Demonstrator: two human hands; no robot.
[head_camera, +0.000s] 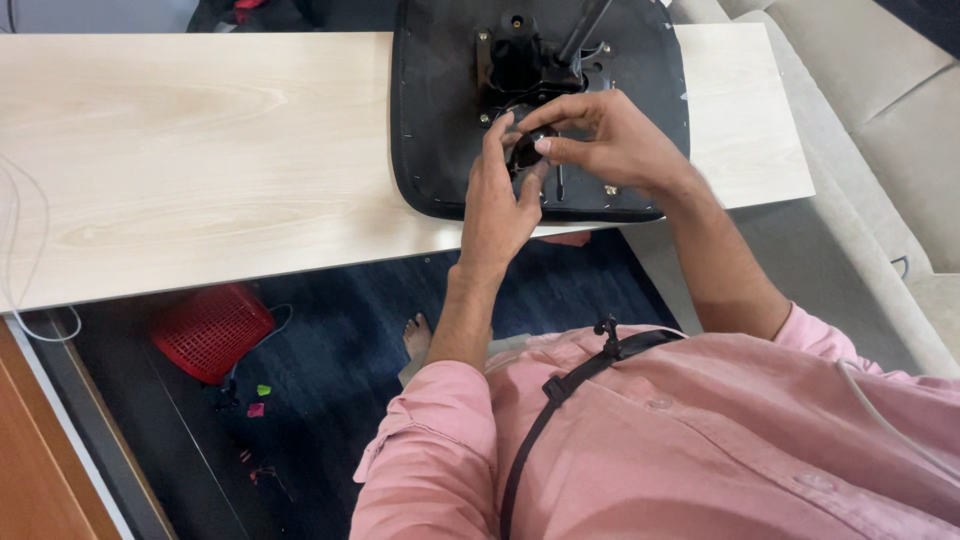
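While you lean over the long pale wooden table (200, 150), both of your hands meet on top of the black upside-down chair seat (440, 120). That seat lies flat on the table, near the far edge, and a bit of it hangs over the near edge. A black metal plate with bolts (520, 60) sits in the middle of the seat, and a thin black lever (585, 30) sticks up from it.

Your left hand (497, 205) comes up from below, and its fingers pinch a small round black part (524, 150) just under the metal plate. Your right hand (610, 140) comes from the side, and its thumb and pointing finger close on the same small part. Both hands touch each other there. The small part is mostly hidden, so you cannot tell its shape well.

Under the table, a red plastic basket (212, 330) rests on the dark floor (340, 340). A grey sofa (880, 130) stands on your right.
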